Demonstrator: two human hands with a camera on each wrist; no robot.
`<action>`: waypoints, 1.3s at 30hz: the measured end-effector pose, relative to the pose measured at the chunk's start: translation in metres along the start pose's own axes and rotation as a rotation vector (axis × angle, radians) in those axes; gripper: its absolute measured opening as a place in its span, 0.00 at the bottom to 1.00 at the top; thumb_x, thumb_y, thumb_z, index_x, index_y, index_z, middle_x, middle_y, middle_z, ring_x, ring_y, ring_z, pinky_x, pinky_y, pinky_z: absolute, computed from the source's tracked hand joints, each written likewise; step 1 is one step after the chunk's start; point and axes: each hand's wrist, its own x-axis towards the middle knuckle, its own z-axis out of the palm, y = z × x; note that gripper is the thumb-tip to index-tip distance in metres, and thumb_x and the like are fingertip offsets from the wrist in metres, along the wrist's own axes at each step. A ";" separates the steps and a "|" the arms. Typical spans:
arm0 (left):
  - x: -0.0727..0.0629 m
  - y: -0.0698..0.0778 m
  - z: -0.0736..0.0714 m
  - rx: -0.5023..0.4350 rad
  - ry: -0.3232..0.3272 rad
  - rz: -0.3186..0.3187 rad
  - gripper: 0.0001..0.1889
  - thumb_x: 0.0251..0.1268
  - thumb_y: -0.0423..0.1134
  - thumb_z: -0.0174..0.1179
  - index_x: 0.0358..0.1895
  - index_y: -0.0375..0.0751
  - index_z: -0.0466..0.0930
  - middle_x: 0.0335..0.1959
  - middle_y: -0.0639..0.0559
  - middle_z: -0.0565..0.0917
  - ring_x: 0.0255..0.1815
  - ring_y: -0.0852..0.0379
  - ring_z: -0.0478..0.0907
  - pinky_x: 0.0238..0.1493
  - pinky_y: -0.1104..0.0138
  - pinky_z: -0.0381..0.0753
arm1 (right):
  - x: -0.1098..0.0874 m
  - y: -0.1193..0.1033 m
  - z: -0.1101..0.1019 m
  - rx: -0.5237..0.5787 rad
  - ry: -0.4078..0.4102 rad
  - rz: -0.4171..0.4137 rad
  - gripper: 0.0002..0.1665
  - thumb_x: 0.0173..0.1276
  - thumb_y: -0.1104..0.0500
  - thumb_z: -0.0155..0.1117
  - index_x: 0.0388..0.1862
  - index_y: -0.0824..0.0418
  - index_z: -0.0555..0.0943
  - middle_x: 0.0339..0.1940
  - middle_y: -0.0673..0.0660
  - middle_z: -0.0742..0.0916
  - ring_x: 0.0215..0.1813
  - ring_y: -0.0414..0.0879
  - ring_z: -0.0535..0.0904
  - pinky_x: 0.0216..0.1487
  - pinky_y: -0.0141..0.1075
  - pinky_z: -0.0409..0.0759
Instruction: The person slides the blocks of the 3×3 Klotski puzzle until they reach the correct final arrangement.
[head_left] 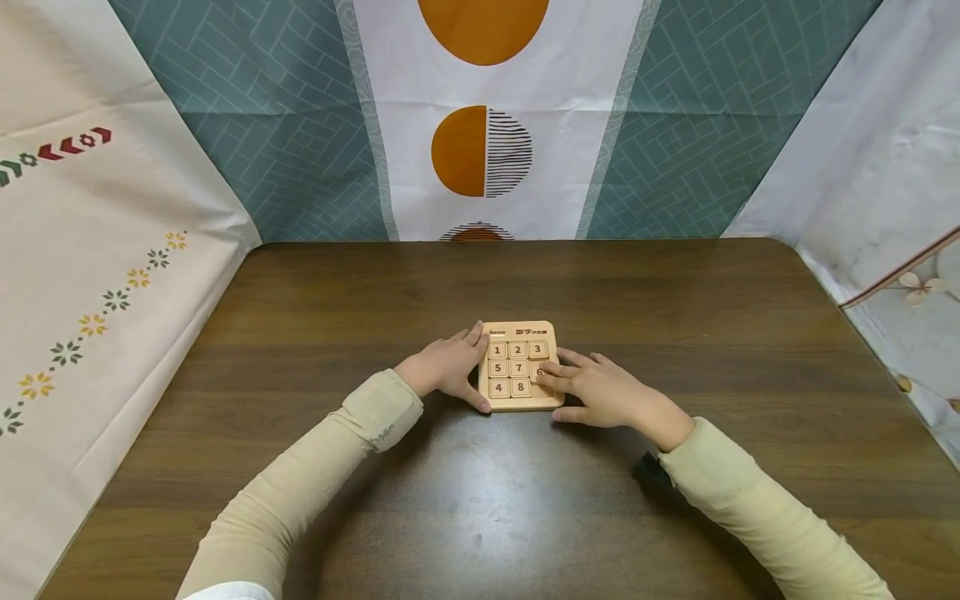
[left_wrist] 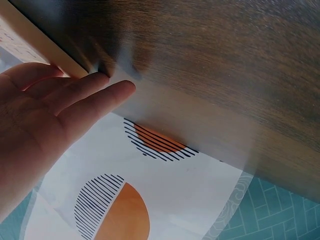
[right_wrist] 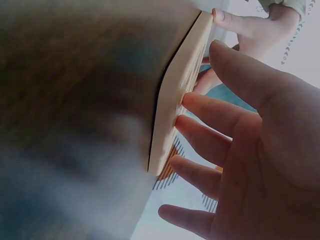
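Observation:
A wooden number slide puzzle [head_left: 522,402] lies flat on the table, its tiles reading 1, 2, 3, then 5, 7, 6, then 4 and 8. My left hand [head_left: 452,365] rests along the left edge, thumb at the near corner and fingers towards the far corner. From the right, my right hand [head_left: 603,392] reaches over the board with fairly straight fingers. Two fingertips touch the 6 tile [head_left: 539,374] and partly cover it. In the right wrist view, the puzzle's side [right_wrist: 167,110] shows beside the right hand [right_wrist: 250,135]; the left thumb touches its corner.
The brown wooden table [head_left: 480,517] surrounds the puzzle. A dark object [head_left: 651,469] shows under the right wrist. Behind the table hangs a teal and white cloth [head_left: 480,150] with orange circles; pale patterned cloths hang at both sides.

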 end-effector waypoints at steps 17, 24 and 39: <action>-0.001 0.001 -0.001 -0.011 -0.016 -0.007 0.63 0.39 0.71 0.61 0.71 0.32 0.41 0.72 0.37 0.37 0.70 0.40 0.47 0.60 0.46 0.60 | 0.004 -0.008 -0.001 0.009 -0.006 -0.022 0.36 0.63 0.42 0.57 0.67 0.56 0.66 0.68 0.56 0.66 0.70 0.58 0.53 0.58 0.63 0.55; -0.002 0.002 -0.002 -0.006 -0.004 -0.004 0.63 0.39 0.70 0.61 0.71 0.32 0.42 0.71 0.36 0.38 0.70 0.40 0.47 0.59 0.47 0.61 | 0.005 -0.021 0.004 0.011 -0.016 -0.074 0.36 0.62 0.42 0.58 0.67 0.55 0.66 0.68 0.54 0.67 0.70 0.57 0.52 0.59 0.63 0.54; -0.002 0.003 -0.002 -0.011 -0.001 -0.009 0.62 0.39 0.69 0.63 0.70 0.30 0.43 0.71 0.35 0.39 0.69 0.40 0.48 0.59 0.47 0.61 | 0.000 -0.020 0.005 0.010 -0.011 -0.084 0.36 0.63 0.42 0.57 0.66 0.55 0.67 0.68 0.54 0.67 0.70 0.57 0.53 0.59 0.62 0.55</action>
